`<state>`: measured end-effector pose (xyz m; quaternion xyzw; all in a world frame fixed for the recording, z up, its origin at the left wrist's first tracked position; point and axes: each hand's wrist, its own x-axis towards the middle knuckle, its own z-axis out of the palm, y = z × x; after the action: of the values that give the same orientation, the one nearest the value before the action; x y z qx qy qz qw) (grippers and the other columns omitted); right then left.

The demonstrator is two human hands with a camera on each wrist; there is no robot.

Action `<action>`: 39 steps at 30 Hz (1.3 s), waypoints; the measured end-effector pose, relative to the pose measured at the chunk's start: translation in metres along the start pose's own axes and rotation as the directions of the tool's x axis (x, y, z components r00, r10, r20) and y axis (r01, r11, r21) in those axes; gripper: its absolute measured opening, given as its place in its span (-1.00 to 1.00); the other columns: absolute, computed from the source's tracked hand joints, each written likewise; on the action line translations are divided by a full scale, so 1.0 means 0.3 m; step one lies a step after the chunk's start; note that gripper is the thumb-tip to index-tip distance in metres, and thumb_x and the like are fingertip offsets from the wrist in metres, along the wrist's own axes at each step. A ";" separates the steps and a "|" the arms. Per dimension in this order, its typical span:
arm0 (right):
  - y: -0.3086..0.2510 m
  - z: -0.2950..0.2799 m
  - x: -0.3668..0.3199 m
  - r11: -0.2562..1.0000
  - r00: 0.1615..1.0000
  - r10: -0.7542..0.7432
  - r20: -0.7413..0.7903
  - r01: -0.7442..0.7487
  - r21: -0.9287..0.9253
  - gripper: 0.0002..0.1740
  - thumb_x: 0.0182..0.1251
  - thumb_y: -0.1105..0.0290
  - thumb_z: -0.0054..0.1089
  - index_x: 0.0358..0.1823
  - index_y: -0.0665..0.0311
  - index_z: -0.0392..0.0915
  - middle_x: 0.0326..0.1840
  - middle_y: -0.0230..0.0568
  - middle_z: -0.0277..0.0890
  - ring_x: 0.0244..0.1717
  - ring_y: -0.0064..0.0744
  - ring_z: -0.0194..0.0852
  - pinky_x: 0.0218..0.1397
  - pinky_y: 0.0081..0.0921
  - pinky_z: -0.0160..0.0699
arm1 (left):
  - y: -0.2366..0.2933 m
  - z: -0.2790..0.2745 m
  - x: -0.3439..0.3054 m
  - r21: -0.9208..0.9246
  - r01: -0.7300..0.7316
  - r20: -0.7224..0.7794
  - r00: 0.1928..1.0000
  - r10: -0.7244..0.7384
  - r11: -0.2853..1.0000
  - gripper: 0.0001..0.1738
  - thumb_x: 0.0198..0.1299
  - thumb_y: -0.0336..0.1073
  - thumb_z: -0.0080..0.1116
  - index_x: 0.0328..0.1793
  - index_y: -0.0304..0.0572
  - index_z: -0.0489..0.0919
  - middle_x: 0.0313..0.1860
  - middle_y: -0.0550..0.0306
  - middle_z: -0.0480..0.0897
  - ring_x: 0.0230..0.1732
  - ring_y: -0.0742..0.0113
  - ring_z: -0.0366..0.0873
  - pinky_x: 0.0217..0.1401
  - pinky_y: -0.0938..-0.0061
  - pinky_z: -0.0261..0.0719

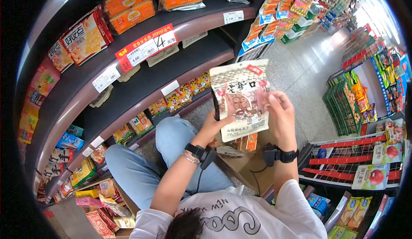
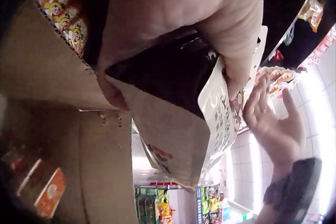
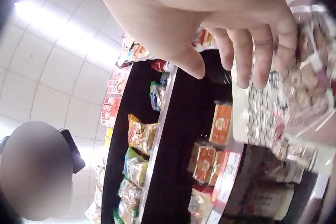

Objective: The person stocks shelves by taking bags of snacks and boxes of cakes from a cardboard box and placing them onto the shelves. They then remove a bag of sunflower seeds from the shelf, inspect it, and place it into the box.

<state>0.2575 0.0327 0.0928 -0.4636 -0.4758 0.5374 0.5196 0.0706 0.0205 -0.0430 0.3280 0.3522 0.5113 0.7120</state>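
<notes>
A cream snack bag [image 1: 241, 99] with a picture of nuts or seeds is held up over an open cardboard box [image 1: 253, 170]. The left hand [image 1: 214, 125] grips its lower left edge, thumb on the front. In the left wrist view the left hand [image 2: 194, 8] spans the bag [image 2: 168, 119], whose dark underside shows. The right hand [image 1: 279, 110] is at the bag's right side, fingers against its front. The right wrist view has the right hand [image 3: 210, 19] with extended fingers on or just over the bag [image 3: 262, 108], thumb apart from it.
Curved shelves [image 1: 184, 31] with packaged snacks and price tags stand at the left. Orange packs [image 1: 251, 141] lie in the box. Another box of snacks [image 1: 124, 196] is at lower left. Green crates [image 1: 343, 106] and a wire rack [image 1: 339, 157] stand on the right.
</notes>
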 end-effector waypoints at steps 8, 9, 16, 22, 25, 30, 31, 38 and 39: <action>0.280 -0.125 -0.029 0.978 0.960 0.207 0.188 -0.208 -0.019 -0.23 0.10 0.40 0.42 0.32 0.46 0.24 0.24 -0.05 0.40 0.24 -0.34 0.35 0.33 -0.37 0.28 | 0.080 -0.083 -0.023 -0.095 0.096 0.031 0.995 -0.093 0.991 -0.38 0.10 -0.30 0.33 0.28 -0.31 0.37 0.12 0.04 0.55 0.11 0.32 0.53 0.17 0.39 0.50; 0.305 -0.121 -0.018 0.965 0.944 0.246 0.221 -0.260 0.039 -0.22 0.09 0.40 0.43 0.31 0.46 0.24 0.22 -0.05 0.42 0.22 -0.34 0.37 0.31 -0.38 0.30 | 0.086 -0.085 -0.036 -0.106 0.103 0.032 0.994 -0.100 0.989 -0.38 0.09 -0.31 0.34 0.27 -0.31 0.38 0.12 0.04 0.56 0.10 0.32 0.53 0.16 0.39 0.50; 0.356 -0.070 -0.002 0.932 0.912 0.340 0.228 -0.359 0.045 -0.33 0.04 0.43 0.45 0.20 0.47 0.38 0.03 -0.13 0.56 -0.01 -0.42 0.54 0.12 -0.47 0.49 | 0.089 -0.130 -0.091 -0.111 0.124 -0.023 0.992 -0.127 0.986 -0.32 0.09 -0.31 0.35 0.32 -0.32 0.33 0.15 0.03 0.54 0.14 0.30 0.51 0.22 0.40 0.45; 0.336 -0.026 -0.020 0.934 0.918 0.331 0.220 -0.351 0.059 -0.41 0.08 0.47 0.41 0.16 0.45 0.42 0.00 -0.15 0.57 -0.05 -0.47 0.55 0.06 -0.50 0.52 | 0.106 -0.143 -0.113 -0.060 0.097 -0.003 0.995 -0.097 0.994 -0.22 0.01 -0.32 0.42 0.36 -0.32 0.30 0.19 0.01 0.53 0.16 0.27 0.50 0.23 0.39 0.45; 0.319 -0.015 -0.026 0.936 0.920 0.323 0.221 -0.345 0.068 -0.41 0.08 0.47 0.41 0.16 0.44 0.42 -0.01 -0.17 0.57 -0.06 -0.47 0.55 0.05 -0.51 0.52 | 0.125 -0.135 -0.115 -0.036 0.079 -0.010 0.997 -0.080 0.996 -0.19 -0.02 -0.33 0.44 0.36 -0.31 0.29 0.19 0.00 0.53 0.16 0.26 0.51 0.22 0.38 0.46; 0.312 -0.021 -0.028 0.932 0.907 0.345 0.244 -0.361 0.023 -0.37 0.07 0.44 0.42 0.19 0.44 0.39 0.03 -0.16 0.55 -0.01 -0.45 0.52 0.11 -0.49 0.48 | 0.123 -0.144 -0.119 -0.040 0.088 -0.018 0.996 -0.089 0.995 -0.17 -0.04 -0.34 0.45 0.37 -0.31 0.28 0.19 0.00 0.53 0.15 0.26 0.51 0.20 0.38 0.47; 0.312 -0.022 -0.027 0.928 0.899 0.359 0.251 -0.372 0.005 -0.34 0.05 0.43 0.44 0.21 0.44 0.38 0.05 -0.15 0.54 0.02 -0.44 0.51 0.14 -0.47 0.46 | 0.124 -0.146 -0.122 -0.047 0.086 -0.025 0.996 -0.087 0.995 -0.17 -0.04 -0.34 0.45 0.37 -0.31 0.29 0.18 0.00 0.53 0.15 0.26 0.51 0.20 0.38 0.47; 0.381 -0.030 -0.017 0.912 0.846 0.314 0.430 -0.394 0.110 -0.07 -0.15 0.46 0.53 0.32 0.45 0.24 0.21 -0.10 0.44 0.22 -0.33 0.39 0.35 -0.39 0.28 | 0.144 -0.164 -0.145 0.024 0.099 -0.021 0.995 -0.098 0.995 -0.16 -0.08 -0.32 0.48 0.36 -0.30 0.32 0.16 0.01 0.55 0.14 0.28 0.51 0.21 0.38 0.46; 0.387 -0.026 -0.017 0.904 0.839 0.332 0.431 -0.413 0.108 -0.05 -0.19 0.50 0.54 0.32 0.45 0.24 0.23 -0.10 0.43 0.22 -0.32 0.40 0.35 -0.39 0.30 | 0.151 -0.163 -0.147 0.053 0.104 -0.016 0.995 -0.103 0.993 -0.15 -0.09 -0.32 0.48 0.36 -0.30 0.32 0.16 0.01 0.55 0.14 0.29 0.51 0.21 0.38 0.45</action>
<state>0.2516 0.0268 -0.0235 -0.3731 -0.4173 0.7563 0.3385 -0.0030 -0.0046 -0.0244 0.3249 0.3872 0.4663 0.7260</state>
